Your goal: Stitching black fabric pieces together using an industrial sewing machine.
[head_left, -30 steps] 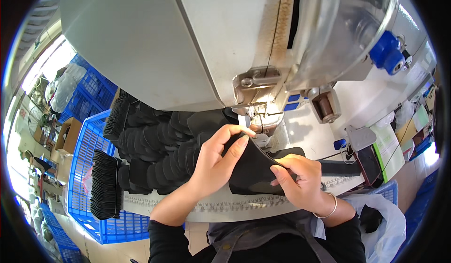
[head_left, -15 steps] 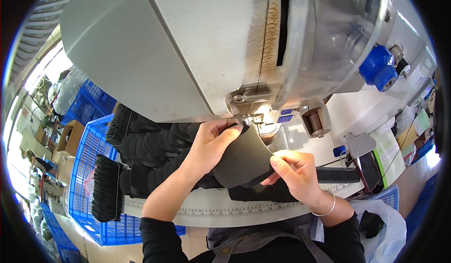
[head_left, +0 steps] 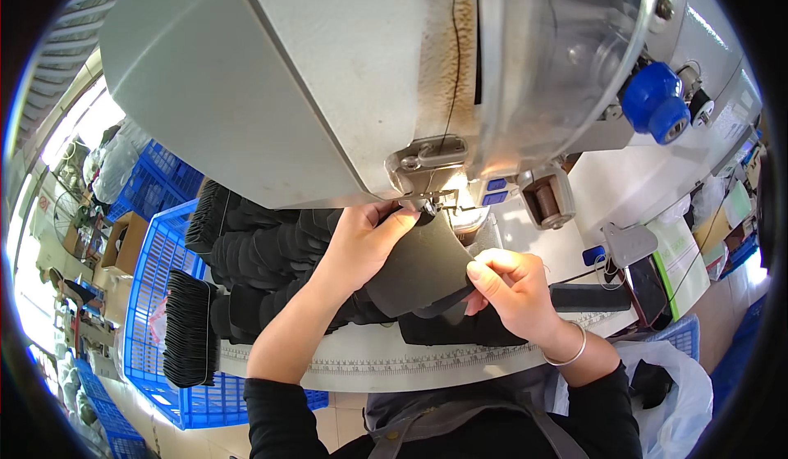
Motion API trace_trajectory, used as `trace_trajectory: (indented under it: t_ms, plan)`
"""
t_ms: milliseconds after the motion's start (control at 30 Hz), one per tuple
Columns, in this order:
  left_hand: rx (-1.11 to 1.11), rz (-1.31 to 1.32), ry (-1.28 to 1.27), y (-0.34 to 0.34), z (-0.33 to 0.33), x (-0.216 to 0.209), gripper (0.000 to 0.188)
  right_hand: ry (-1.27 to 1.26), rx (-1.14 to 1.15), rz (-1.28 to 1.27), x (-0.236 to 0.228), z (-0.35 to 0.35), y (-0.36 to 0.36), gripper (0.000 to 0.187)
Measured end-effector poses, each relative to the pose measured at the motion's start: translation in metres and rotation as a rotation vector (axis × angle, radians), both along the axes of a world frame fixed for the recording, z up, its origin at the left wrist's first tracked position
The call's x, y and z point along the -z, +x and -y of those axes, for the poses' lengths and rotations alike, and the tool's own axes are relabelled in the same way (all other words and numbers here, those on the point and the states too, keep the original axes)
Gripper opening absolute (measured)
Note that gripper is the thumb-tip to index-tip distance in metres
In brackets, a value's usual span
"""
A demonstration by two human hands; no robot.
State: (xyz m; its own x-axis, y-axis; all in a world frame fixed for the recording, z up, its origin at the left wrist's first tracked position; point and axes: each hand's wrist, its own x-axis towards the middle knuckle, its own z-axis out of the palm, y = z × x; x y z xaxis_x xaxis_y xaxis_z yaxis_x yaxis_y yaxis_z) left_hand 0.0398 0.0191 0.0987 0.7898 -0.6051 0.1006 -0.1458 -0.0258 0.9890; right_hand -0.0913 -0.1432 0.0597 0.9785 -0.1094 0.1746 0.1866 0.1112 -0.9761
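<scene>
A curved dark grey fabric piece [head_left: 423,266] lies under the needle area of a white sewing machine [head_left: 328,73]. My left hand [head_left: 361,246] pinches its upper left edge, close beside the lit presser foot [head_left: 435,203]. With thumb and fingers closed, my right hand [head_left: 513,291] grips the piece's right corner. Behind and below my left forearm, stacks of similar black pieces [head_left: 263,250] are heaped on the machine bed. More black fabric [head_left: 460,329] lies beneath the held piece, at the bed's front edge.
A blue plastic basket [head_left: 185,410] stands left of the bed. A ruler strip [head_left: 369,365] runs along the front edge. At right are a black strip [head_left: 589,297], a phone [head_left: 648,287], a blue-capped knob [head_left: 657,102] and a white plastic bag [head_left: 677,401].
Both hands and the fabric piece have shifted very slightly left. The black thread on the machine's front, taut before, now hangs in a loose curve. My view has moved a little.
</scene>
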Motion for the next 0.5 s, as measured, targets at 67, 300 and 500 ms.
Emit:
trace_trajectory:
  t_ms: [67,300,500]
  plan:
    - [0.019,0.048,0.006,0.003,-0.004,0.004,0.023,-0.065,0.009,0.013,-0.001,-0.001,-0.002,0.019]
    - [-0.314,0.775,0.226,-0.015,-0.01,0.012,0.02,-0.164,0.001,0.018,-0.001,-0.001,-0.004,0.02]
    - [-0.223,1.488,0.482,-0.071,-0.016,0.011,0.033,-0.087,-0.02,-0.045,-0.006,-0.001,0.001,0.022]
